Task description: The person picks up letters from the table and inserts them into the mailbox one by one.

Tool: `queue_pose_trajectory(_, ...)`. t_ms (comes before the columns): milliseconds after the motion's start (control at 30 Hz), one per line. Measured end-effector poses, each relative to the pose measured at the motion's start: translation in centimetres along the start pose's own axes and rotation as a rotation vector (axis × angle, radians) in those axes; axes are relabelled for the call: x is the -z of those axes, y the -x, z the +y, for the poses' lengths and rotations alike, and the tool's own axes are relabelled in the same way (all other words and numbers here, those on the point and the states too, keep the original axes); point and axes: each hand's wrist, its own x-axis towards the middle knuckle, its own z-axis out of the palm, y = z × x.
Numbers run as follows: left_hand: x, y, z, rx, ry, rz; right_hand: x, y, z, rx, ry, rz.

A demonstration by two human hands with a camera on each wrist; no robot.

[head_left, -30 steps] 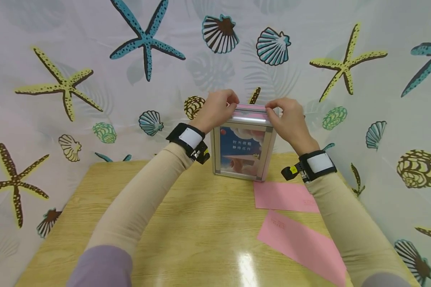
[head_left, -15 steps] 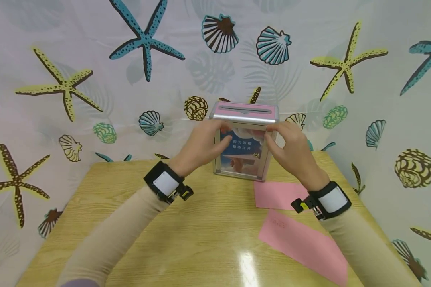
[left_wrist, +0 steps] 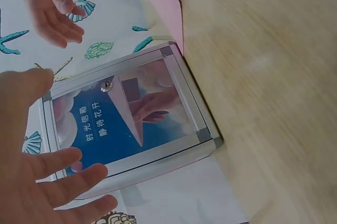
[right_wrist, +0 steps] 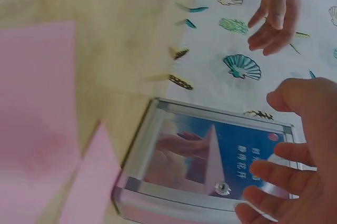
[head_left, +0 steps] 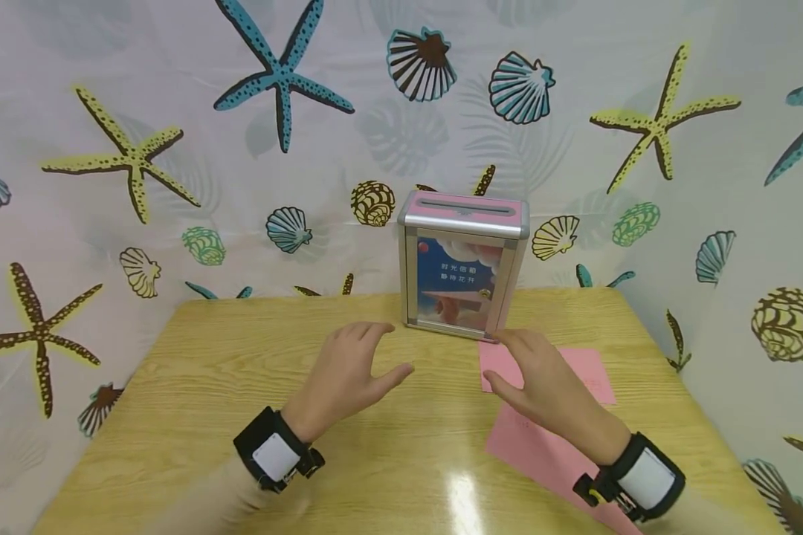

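My left hand (head_left: 348, 375) is held over the middle of the table, fingers and thumb spread apart, nothing in it. My right hand (head_left: 552, 383) is likewise spread and holds nothing; it overlaps two pink envelopes (head_left: 585, 375) in the head view. Beyond both hands a suggestion box (head_left: 465, 279) stands upright, with a silver frame and pink top. A long slot (head_left: 465, 206) runs across that top. The front shows a blue picture with white lettering (left_wrist: 93, 124) and a small round lock (right_wrist: 222, 188). Neither hand touches the box.
The wooden table (head_left: 254, 357) has its back edge just behind the box. A white cloth (head_left: 334, 126) printed with starfish and shells hangs behind and at both sides. The second envelope (head_left: 542, 453) lies nearer on the right, partly under the right hand and wrist.
Both hands have left the box top, where they held something pink at the slot, and come down toward me, spreading apart. The slot now shows nothing sticking out. The box stays put.
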Motion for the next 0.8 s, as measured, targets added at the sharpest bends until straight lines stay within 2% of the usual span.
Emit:
queue_pose_trajectory(133,-0.5,1.8,0.5,0.064,-0.044,-0.047,-1.4,1.4,-0.7,-0.080,0.086,-0.088)
queue_pose_trajectory(333,-1.8,3.7,1.1,0.222,-0.072,-0.210,-2.6,2.5,-1.6,-0.277,0.143,-0.265)
queue_pose_trajectory(400,-2.3,4.1,1.4,0.246,-0.083,-0.257,-2.8,2.7,-1.9,-0.335,0.131,-0.299)
queue_pose_trajectory(533,-3.0,5.0,2.2,0.249,-0.120,-0.327,-3.6,2.7,-3.0,-0.410,0.088,-0.307)
queue_pose_trajectory(667,-3.7,5.4,3.2,0.226,-0.113,-0.352,-4.6,2.6,-3.9,-0.442,0.046,-0.291)
queue_pose_trajectory(800,-4.6,5.2,4.2,0.230,-0.090,-0.366,-5.2,2.6,-4.1,-0.470,0.035,-0.288)
